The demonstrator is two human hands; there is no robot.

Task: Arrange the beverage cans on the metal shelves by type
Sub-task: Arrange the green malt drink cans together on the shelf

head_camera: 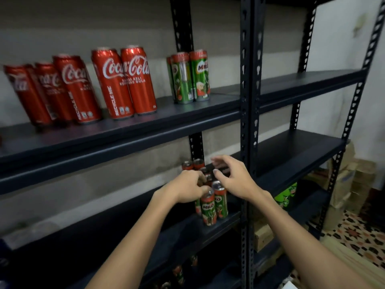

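- A cluster of green Milo cans (209, 207) stood upright on the middle shelf (218, 221), near its front edge and just left of the dark upright post (250, 122).
- The left hand (187, 187) reached over the cluster, its fingers curled down around the top of the front can; the grip looked like a pinch on the rim, though blur made the contact hard to confirm.
- The right hand (233, 178) hovered above the cans behind, fingers spread and slightly bent, holding nothing.
- More can tops (193, 164) showed at the back of the same cluster, partly hidden by both hands.
- On the top shelf (187, 119), another group of Milo cans (190, 77) stood upright beside the rear post.
- Well to their left on that shelf, red Coca-Cola cans (125, 82) stood in a row, those at the far left blurred.
- Below the middle shelf, a few more cans (179, 274) sat in shadow; their type could not be told for certain.
- On the right-hand rack (302, 84), a green pack (285, 196) lay on a lower level.
- Stacked cardboard boxes (354, 180) stood on the patterned tile floor (358, 234) at far right.
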